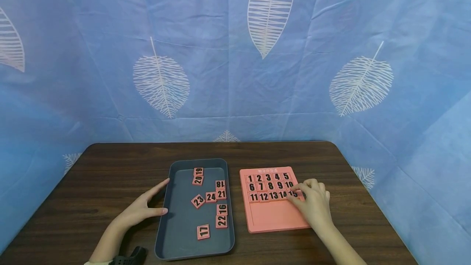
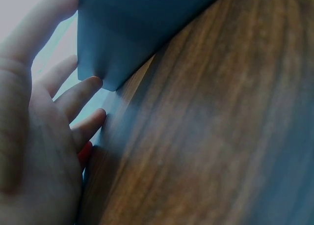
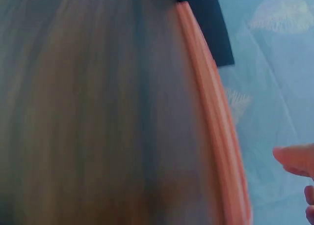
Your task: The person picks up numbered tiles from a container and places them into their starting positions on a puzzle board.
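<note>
My right hand (image 1: 315, 202) is over the right end of the third row on a pink number puzzle board (image 1: 274, 218). Its thumb and forefinger pinch the tile numbered 15 (image 1: 293, 194), partly covering it. Tiles 1 to 14 lie in order in rows on the board, below which a bare pink strip shows. With fingers spread, my left hand (image 1: 137, 209) touches the left rim of a dark grey tray (image 1: 180, 232). In the left wrist view, fingertips rest against the tray's outer side (image 2: 132, 28). The right wrist view shows the board's edge (image 3: 213, 107) and part of the hand.
Several loose tiles lie in the tray, among them 17 (image 1: 203, 232), 23 (image 1: 198, 201) and 19 (image 1: 198, 171), turned various ways. The dark wooden table (image 1: 125, 162) ends at a blue leaf-patterned curtain (image 1: 220, 72). A black band (image 1: 128, 257) is around the left wrist.
</note>
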The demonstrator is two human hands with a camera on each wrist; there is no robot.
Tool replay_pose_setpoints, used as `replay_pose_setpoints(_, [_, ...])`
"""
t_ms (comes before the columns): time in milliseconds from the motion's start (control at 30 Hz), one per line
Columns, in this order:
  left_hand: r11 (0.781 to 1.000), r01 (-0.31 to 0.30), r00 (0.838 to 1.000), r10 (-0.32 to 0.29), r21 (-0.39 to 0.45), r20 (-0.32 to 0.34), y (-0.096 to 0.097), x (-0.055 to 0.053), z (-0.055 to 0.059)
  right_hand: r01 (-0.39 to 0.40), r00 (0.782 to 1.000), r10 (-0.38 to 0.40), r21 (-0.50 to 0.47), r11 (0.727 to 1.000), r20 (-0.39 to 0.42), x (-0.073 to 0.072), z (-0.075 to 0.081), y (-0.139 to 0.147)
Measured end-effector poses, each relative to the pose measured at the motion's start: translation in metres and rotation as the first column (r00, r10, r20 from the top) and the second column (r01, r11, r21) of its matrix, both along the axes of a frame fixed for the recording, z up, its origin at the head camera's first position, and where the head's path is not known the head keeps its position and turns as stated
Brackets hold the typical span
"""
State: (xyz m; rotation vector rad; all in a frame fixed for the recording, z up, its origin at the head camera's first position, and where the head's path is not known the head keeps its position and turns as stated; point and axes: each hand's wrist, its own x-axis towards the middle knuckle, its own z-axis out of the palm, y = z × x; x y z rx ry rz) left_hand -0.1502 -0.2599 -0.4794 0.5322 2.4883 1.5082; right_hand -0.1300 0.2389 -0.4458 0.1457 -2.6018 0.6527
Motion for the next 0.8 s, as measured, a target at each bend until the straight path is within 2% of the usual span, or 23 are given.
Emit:
replay_pose_setpoints(133, [1.000, 0.003, 1.000, -0.003, 0.005, -0.007, 0.000, 0.000, 0.000, -0.077, 0.996, 0.076, -0.031, 0.996, -0.049, 0.002, 0.009, -0.016])
replay_pose_setpoints(233, [1.000, 0.003, 1.000, -0.003, 0.004, -0.010, 0.000, 0.000, 0.000, -0.152, 0.984, 0.148, -0.040, 0.988, -0.097, 0.003, 0.014, -0.029])
replay_pose_setpoints(467, [1.000, -0.003, 1.000, 0.003, -0.005, -0.007, 0.000, 0.000, 0.000, -0.334, 0.929, 0.326, -0.018, 0.942, -0.173, 0.001, 0.024, -0.063])
replay_pose_setpoints(633, [1.000, -0.005, 1.000, 0.005, -0.006, -0.008, 0.000, 0.000, 0.000, -0.404, 0.907, 0.405, 0.028, 0.914, -0.118, -0.004, 0.031, -0.085])
replay_pose_setpoints(800, [1.000, -0.007, 1.000, 0.007, -0.007, -0.004, 0.001, 0.001, 0.000, -0.475, 0.879, 0.476, 0.067, 0.877, 0.004, -0.010, 0.036, -0.104])
